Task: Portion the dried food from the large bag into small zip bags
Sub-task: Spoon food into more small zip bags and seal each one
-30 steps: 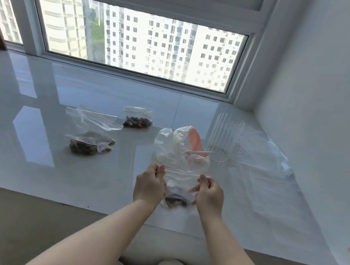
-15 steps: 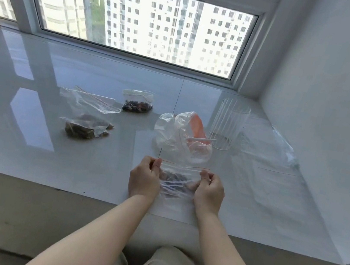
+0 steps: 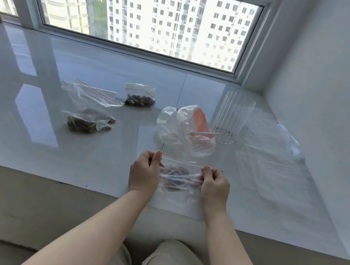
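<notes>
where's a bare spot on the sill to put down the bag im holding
Bare sill lies left of your left hand, in front of the large bag. More lies by the window, behind the small filled bag. It is crowded ahead of the held bag: crumpled bag, glass, plastic sheets to the right.

A glossy white window ledge point(image 3: 32, 138) carries everything; on its left part lies a large clear bag point(image 3: 89, 108) with dark dried pieces in its lower end; just behind it to the right lies a small zip bag point(image 3: 139, 95) holding dark pieces; near the middle sits a crumpled clear bag point(image 3: 171, 122) with something orange and a white stick inside; just right of it stands an upright ribbed glass point(image 3: 231, 118); a clear plastic sheet point(image 3: 277, 170) spreads flat over the right part.
</notes>
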